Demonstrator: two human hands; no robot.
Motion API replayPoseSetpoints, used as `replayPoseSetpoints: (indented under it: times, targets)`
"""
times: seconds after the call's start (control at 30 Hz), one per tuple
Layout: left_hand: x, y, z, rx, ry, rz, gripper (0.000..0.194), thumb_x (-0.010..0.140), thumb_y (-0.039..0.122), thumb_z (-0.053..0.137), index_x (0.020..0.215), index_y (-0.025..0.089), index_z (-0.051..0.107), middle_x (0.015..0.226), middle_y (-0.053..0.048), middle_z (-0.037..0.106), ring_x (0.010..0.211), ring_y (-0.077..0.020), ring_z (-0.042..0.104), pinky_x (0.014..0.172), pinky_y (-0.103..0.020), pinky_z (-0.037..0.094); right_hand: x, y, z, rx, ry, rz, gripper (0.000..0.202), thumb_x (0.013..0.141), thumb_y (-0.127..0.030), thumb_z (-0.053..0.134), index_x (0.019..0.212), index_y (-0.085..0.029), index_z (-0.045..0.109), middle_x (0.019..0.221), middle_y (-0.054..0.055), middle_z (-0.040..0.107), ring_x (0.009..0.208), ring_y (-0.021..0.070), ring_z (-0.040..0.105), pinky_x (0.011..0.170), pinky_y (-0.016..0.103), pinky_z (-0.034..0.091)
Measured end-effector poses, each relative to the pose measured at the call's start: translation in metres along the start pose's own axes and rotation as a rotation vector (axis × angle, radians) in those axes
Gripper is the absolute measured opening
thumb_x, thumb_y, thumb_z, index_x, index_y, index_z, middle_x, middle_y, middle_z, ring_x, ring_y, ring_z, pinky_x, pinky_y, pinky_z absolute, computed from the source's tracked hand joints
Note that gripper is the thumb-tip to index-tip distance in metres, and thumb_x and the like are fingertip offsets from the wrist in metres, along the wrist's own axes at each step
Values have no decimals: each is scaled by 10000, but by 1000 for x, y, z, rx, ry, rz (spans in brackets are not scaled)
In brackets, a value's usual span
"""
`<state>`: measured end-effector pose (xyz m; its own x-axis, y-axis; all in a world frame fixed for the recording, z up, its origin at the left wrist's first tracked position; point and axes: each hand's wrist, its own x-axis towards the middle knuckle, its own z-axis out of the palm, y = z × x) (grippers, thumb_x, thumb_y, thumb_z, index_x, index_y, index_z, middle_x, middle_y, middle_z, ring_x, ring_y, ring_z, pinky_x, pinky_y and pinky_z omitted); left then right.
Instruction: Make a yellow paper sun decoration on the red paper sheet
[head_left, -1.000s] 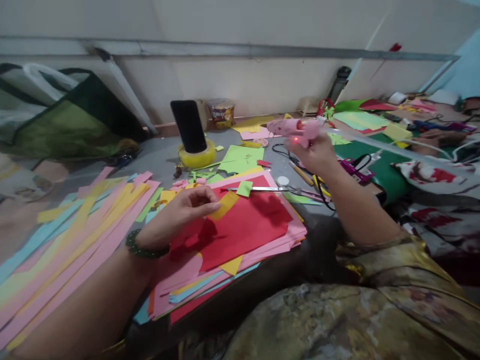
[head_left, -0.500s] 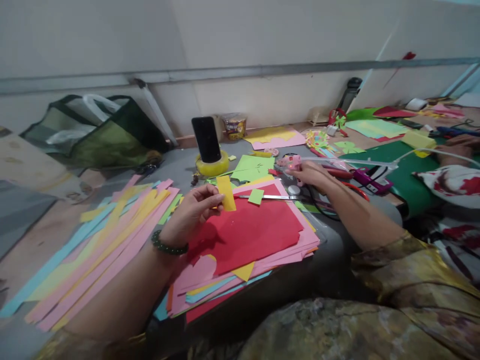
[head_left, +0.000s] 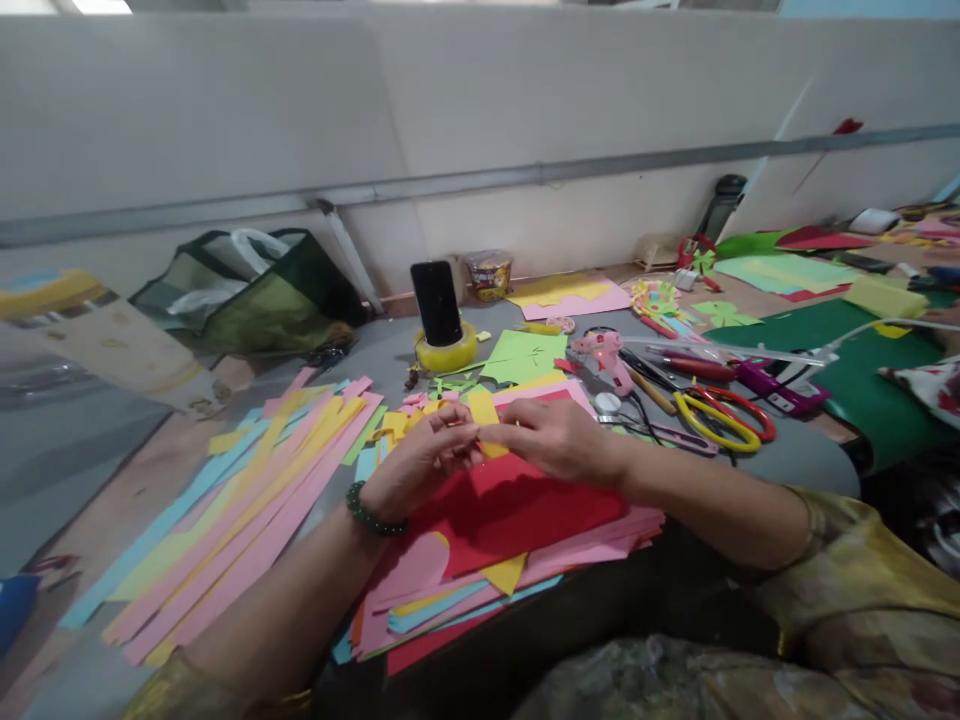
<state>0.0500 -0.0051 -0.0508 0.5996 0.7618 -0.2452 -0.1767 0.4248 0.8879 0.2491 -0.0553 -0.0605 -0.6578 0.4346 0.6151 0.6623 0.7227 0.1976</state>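
Observation:
Between my two hands a small strip of yellow paper (head_left: 484, 408) stands up above the red paper sheet (head_left: 525, 515). My left hand (head_left: 427, 455), with a dark bead bracelet at the wrist, pinches the strip's lower left side. The fingers of my right hand (head_left: 562, 440) close on its right edge, and the two hands' fingertips meet there. A pink glue gun (head_left: 606, 358) with a small red light rests on the table behind my right hand. Under the red sheet lies a stack of coloured paper (head_left: 600, 545). My right hand covers the middle of the stack's far edge.
Long paper strips (head_left: 247, 520) fan out at the left. A phone (head_left: 436, 303) leans on a yellow tape roll (head_left: 446, 347). Yellow-handled scissors (head_left: 716, 422) and other tools lie right of the stack. A green bag (head_left: 247, 290) stands behind; another person's arm shows far right.
My right hand has let go of the glue gun, which now stands on the table, and has come left to the yellow paper strip. The camera view has shifted slightly.

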Motion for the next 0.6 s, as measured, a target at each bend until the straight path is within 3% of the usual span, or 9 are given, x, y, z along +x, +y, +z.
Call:
replayPoseSetpoints:
  times: [0.1,0.2,0.27,0.43,0.6]
  targets:
    - [1,-4,0,55,-72,-30,428,509,305,928,645,156,551,525,62,565,456,-49,553,441,-120,417,-7,3,12,17,122,-81,253,950,-81,458,1089,-158,655,794,39,644,662,114,562,526,220,368]
    - [2,-6,0,110,-72,-41,439,496,381,932,628,146,585,553,57,569,452,-43,528,454,-144,422,-12,3,12,86,130,-104,219,955,-82,479,1015,-159,675,800,47,647,689,110,579,530,212,383]
    - [3,-7,0,150,-54,-24,451,496,435,922,624,146,600,545,52,574,447,-45,515,462,-156,422,-13,1,12,212,141,-43,214,965,-108,486,960,-165,692,792,47,638,676,104,573,535,201,405]
    - [3,-10,0,313,1,92,429,561,503,858,626,155,613,512,31,584,459,-75,533,495,-188,435,-8,-1,18,672,180,360,198,955,-256,568,868,-173,725,724,24,595,652,108,563,571,211,456]
    - [1,-12,-1,506,0,149,358,657,484,775,683,158,629,526,9,615,486,-105,569,520,-205,441,-1,0,19,1059,86,862,308,753,-430,757,656,-171,623,605,-29,556,529,86,435,500,231,361]
